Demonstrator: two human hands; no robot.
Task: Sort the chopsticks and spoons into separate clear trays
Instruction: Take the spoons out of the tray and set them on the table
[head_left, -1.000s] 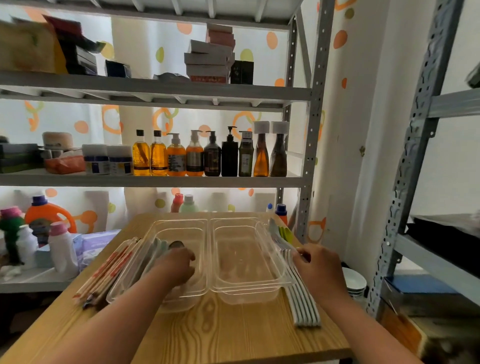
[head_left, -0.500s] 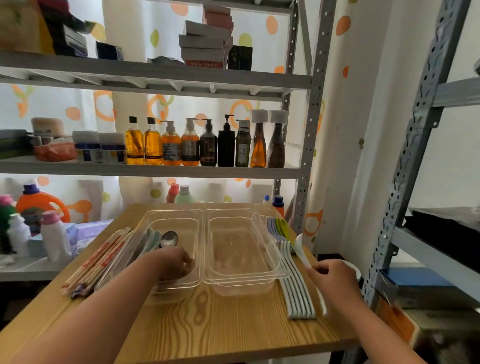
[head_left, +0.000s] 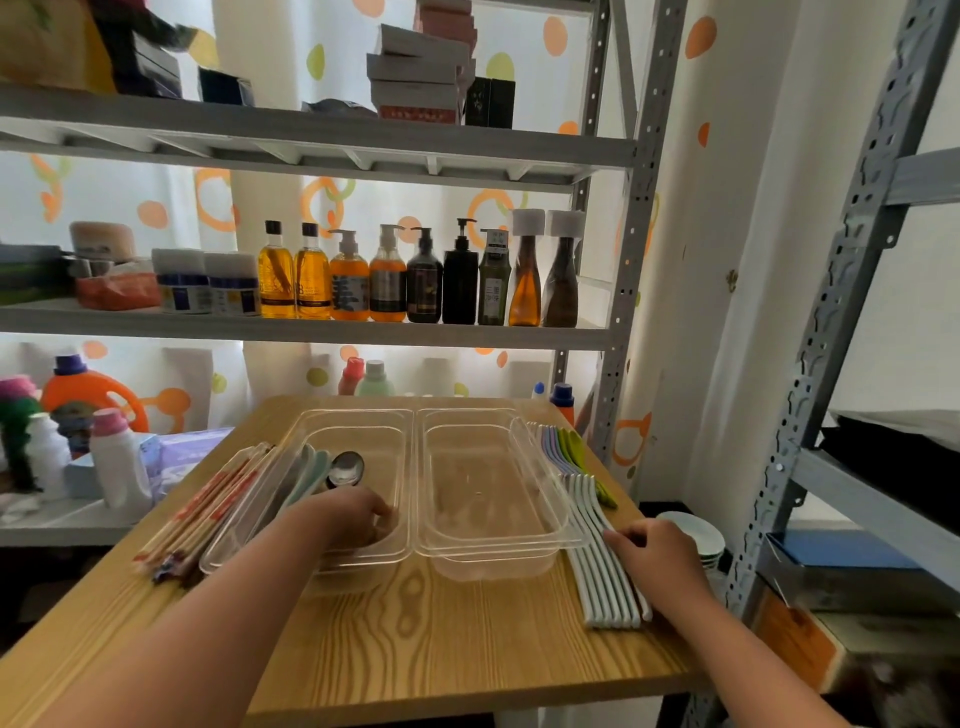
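Note:
Two clear trays stand side by side on the wooden table. The left tray (head_left: 358, 423) holds a metal spoon (head_left: 346, 468) and pale green spoons (head_left: 311, 475). My left hand (head_left: 340, 519) is inside this tray over the spoon handles, and its fingers are hidden. The right tray (head_left: 519, 431) holds nothing. A row of white-handled spoons (head_left: 605, 582) lies right of it. My right hand (head_left: 657, 553) has its fingers curled onto one of those handles. A bundle of red-and-wood chopsticks (head_left: 208, 512) lies left of the left tray.
Plastic bottles (head_left: 117, 457) and an orange detergent jug (head_left: 85, 397) stand on a low shelf to the left. Metal shelving with pump bottles (head_left: 423, 280) rises behind the table. White bowls (head_left: 696, 535) sit just past the table's right edge.
My right hand had a white spoon lifted off the row and has come back down onto the handles. My left hand stays in the left tray, and the metal spoon's bowl now shows.

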